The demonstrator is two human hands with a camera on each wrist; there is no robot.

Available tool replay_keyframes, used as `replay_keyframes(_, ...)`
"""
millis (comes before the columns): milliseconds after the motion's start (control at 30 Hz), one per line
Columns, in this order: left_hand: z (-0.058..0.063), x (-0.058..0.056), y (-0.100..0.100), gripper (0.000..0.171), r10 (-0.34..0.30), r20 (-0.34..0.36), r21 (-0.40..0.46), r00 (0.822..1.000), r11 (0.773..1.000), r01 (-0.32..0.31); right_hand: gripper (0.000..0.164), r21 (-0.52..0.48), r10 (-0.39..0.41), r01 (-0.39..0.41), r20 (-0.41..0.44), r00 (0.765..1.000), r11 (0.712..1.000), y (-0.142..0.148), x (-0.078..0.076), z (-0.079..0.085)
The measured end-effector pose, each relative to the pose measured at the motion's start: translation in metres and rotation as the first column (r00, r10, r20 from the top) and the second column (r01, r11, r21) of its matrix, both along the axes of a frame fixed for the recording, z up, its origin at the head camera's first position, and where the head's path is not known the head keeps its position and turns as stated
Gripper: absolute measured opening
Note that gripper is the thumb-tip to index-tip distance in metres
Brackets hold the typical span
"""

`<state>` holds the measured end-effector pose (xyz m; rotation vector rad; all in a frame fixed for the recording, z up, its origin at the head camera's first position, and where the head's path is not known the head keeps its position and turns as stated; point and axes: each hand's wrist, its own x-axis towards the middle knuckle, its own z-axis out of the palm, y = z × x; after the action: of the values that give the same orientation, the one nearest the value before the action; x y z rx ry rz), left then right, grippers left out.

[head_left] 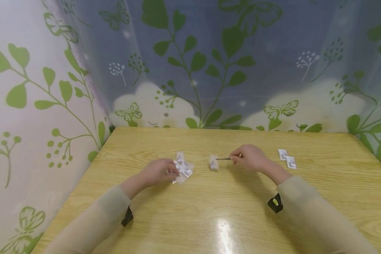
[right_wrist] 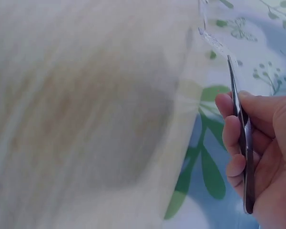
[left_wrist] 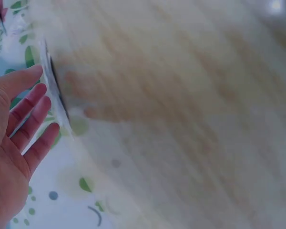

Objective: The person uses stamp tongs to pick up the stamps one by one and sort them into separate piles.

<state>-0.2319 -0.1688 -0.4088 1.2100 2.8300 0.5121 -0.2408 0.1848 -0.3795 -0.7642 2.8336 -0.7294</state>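
Observation:
My right hand [head_left: 249,157] holds dark metal tweezers [head_left: 223,159] between thumb and fingers. At their tips is a small, clear-and-white printed packet [head_left: 213,164]; whether it touches the table I cannot tell. In the right wrist view the tweezers [right_wrist: 243,129] point up toward the packet [right_wrist: 213,42]. My left hand [head_left: 157,172] is at the left side of a loose pile of similar packets [head_left: 186,171], its fingertips over the edge. The left wrist view shows the left hand [left_wrist: 19,124] with fingers extended beside a thin pale item [left_wrist: 57,90] seen edge-on.
Two white printed packets [head_left: 291,162] lie slightly overlapped on the right of the wooden table [head_left: 190,218]. A curtain with leaves and butterflies [head_left: 190,63] hangs behind the far table edge, and patterned cloth [head_left: 35,106] covers the left side.

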Motion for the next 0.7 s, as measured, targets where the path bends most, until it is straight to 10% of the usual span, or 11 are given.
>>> replay_keyframes(700,-0.008,-0.004,-0.007,0.007,0.029,0.027,-0.008,0.999,1.0,-0.029,0.023,0.082,-0.092,0.095,-0.037,0.995,0.992,0.015,-0.055,-0.015)
